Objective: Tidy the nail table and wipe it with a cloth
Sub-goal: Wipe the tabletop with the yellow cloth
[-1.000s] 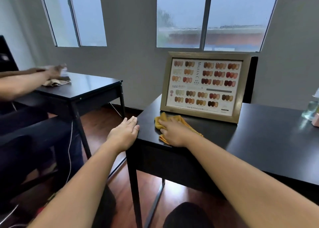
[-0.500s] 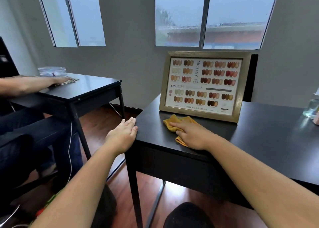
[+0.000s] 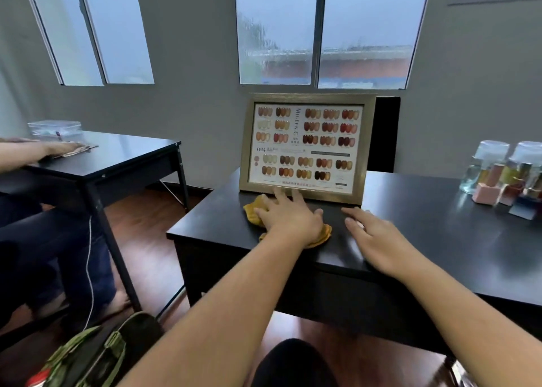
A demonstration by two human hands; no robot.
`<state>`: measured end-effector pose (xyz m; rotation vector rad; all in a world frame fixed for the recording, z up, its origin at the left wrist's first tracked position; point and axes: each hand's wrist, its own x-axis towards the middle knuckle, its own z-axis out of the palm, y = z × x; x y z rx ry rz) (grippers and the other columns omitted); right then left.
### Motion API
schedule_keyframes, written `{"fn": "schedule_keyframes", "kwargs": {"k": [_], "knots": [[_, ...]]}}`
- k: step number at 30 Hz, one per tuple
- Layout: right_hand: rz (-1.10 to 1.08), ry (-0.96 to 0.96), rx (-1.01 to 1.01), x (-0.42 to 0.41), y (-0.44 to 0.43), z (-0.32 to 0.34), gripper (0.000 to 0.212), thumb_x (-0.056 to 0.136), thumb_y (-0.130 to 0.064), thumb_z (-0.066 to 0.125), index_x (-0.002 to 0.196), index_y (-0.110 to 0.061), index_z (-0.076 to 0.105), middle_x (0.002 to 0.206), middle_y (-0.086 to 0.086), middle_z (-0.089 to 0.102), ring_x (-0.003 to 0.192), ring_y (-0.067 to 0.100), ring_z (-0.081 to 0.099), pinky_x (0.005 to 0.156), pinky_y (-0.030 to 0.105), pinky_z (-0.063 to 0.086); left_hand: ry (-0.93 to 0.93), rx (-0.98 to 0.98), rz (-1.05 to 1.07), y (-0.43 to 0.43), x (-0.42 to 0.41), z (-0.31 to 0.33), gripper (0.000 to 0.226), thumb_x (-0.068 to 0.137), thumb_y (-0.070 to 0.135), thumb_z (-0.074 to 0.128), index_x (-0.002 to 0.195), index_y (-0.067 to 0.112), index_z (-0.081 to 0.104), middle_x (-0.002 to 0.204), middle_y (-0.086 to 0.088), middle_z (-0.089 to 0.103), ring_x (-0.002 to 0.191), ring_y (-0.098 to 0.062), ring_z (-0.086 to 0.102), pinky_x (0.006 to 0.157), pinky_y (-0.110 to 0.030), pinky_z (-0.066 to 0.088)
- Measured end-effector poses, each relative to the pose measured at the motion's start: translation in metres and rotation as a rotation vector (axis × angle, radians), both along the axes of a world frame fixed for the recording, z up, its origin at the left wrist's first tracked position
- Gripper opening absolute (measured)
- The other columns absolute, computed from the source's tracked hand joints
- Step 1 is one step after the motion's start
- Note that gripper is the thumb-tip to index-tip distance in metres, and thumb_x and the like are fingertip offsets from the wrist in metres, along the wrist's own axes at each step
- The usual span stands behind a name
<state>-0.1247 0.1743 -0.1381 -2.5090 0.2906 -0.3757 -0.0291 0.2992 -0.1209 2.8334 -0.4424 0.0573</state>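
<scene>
A mustard-yellow cloth [image 3: 254,210] lies on the black nail table [image 3: 440,240] near its left end, just in front of a framed nail colour chart [image 3: 305,149]. My left hand [image 3: 289,219] presses flat on the cloth with its fingers spread; the fingertips reach the frame's lower edge. Just to the right of the cloth, my right hand [image 3: 378,237] lies flat on the bare tabletop with its fingers straight and holds nothing.
Several nail polish bottles and glass jars [image 3: 498,175] stand at the table's far right. A black chair back [image 3: 384,134] rises behind the frame. On a second black table [image 3: 117,158] at left, another person's hand [image 3: 61,147] rests beside a clear box [image 3: 55,128]. A green bag [image 3: 96,354] lies on the floor.
The cloth has passed from my right hand to my left, which left the table's corner edge. My right hand now lies on the bare top to the right of the cloth.
</scene>
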Motion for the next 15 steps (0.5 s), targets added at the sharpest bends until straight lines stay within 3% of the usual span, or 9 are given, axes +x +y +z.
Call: {"fn": "schedule_keyframes", "kwargs": {"k": [5, 9, 12, 15], "knots": [[-0.023, 0.095, -0.048, -0.009, -0.001, 0.0, 0.048, 0.1, -0.038, 0.031, 0.145, -0.023, 0.035, 0.153, 0.003, 0.034, 0.142, 0.021, 0.026, 0.117, 0.038, 0.021, 0.081, 0.087, 0.087, -0.004, 0.008, -0.017, 0.078, 0.084, 0.068, 0.023, 0.148, 0.026, 0.008, 0.156, -0.02, -0.008, 0.14, -0.046, -0.015, 0.109, -0.062, -0.004], [-0.055, 0.099, -0.081, -0.009, 0.001, 0.001, 0.049, 0.1, -0.04, 0.029, 0.146, -0.021, 0.034, 0.151, 0.003, 0.037, 0.139, 0.02, 0.032, 0.114, 0.035, 0.023, 0.079, 0.075, 0.08, 0.0, 0.01, -0.022, 0.08, 0.083, 0.069, 0.022, 0.148, 0.024, 0.011, 0.156, -0.022, 0.001, 0.14, -0.047, -0.01, 0.11, -0.061, -0.003], [-0.061, 0.104, -0.076, -0.009, -0.001, 0.0, 0.049, 0.1, -0.041, 0.029, 0.146, -0.022, 0.034, 0.151, 0.002, 0.038, 0.138, 0.021, 0.033, 0.112, 0.034, 0.024, 0.024, 0.1, -0.053, 0.012, 0.011, -0.023, 0.075, 0.09, 0.059, 0.018, 0.149, 0.014, 0.008, 0.157, -0.018, 0.004, 0.144, -0.038, -0.001, 0.116, -0.051, 0.002], [-0.065, 0.119, -0.077, -0.011, -0.002, -0.001, 0.049, 0.1, -0.042, 0.027, 0.145, -0.023, 0.033, 0.151, 0.002, 0.038, 0.137, 0.023, 0.035, 0.112, 0.035, 0.026, -0.014, 0.125, -0.314, 0.035, 0.017, -0.024, 0.06, 0.097, 0.044, 0.016, 0.149, 0.014, 0.009, 0.158, -0.008, 0.006, 0.146, -0.026, 0.002, 0.118, -0.04, 0.004]]}}
